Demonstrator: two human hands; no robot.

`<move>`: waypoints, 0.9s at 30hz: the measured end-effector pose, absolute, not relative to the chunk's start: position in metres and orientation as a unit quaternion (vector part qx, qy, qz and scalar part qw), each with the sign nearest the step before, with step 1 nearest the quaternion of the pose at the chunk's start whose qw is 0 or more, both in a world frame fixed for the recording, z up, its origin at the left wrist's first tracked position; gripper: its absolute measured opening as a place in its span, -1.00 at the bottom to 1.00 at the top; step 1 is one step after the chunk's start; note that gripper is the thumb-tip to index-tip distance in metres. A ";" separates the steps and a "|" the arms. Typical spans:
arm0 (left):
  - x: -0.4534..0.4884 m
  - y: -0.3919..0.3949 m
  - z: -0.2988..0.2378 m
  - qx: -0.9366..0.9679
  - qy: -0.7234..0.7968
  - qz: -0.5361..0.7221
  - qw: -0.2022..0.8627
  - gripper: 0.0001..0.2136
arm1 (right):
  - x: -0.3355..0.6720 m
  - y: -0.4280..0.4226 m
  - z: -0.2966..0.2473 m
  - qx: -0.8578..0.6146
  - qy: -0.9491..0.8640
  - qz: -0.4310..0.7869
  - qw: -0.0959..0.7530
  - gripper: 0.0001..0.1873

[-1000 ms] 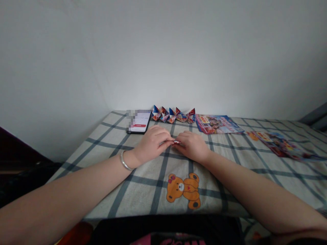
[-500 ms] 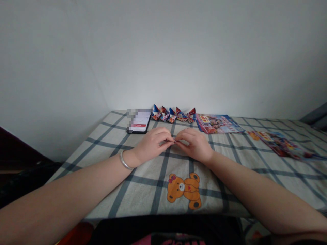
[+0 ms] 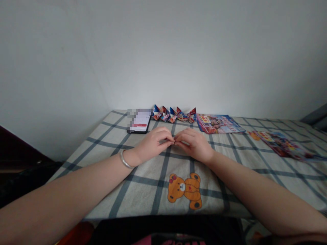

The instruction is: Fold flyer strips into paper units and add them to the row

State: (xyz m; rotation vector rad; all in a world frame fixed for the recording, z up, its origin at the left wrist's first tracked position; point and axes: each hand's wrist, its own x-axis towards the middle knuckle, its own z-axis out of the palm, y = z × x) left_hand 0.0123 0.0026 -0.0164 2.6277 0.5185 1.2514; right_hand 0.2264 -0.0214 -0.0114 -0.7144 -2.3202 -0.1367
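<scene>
My left hand (image 3: 152, 143), with a silver bangle (image 3: 124, 160) on its wrist, and my right hand (image 3: 194, 144) meet fingertip to fingertip over the checked sheet (image 3: 143, 170). Both pinch a small folded piece of coloured paper (image 3: 174, 141), almost wholly hidden between the fingers. Beyond them, by the wall, stands a row of several folded paper shapes (image 3: 174, 115) in red and blue.
A phone (image 3: 139, 121) with a lit screen lies left of the folded shapes. A printed leaflet (image 3: 217, 123) lies to their right, another leaflet (image 3: 281, 144) further right. A bear print (image 3: 185, 190) marks the sheet near me. The wall stands close behind.
My right hand has turned a little and its fingers now curl up over the paper. The red edge of the paper seen a second ago is now hidden.
</scene>
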 end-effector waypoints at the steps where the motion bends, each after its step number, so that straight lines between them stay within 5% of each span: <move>1: 0.012 0.002 -0.016 0.885 0.175 0.421 0.092 -0.93 | 0.226 -0.022 -0.011 -0.273 -0.896 -0.054 0.347 -0.90; 27: 0.012 0.003 -0.018 0.875 0.191 0.430 0.111 -0.94 | 0.219 -0.029 -0.011 -0.336 -0.883 -0.035 0.327 -0.87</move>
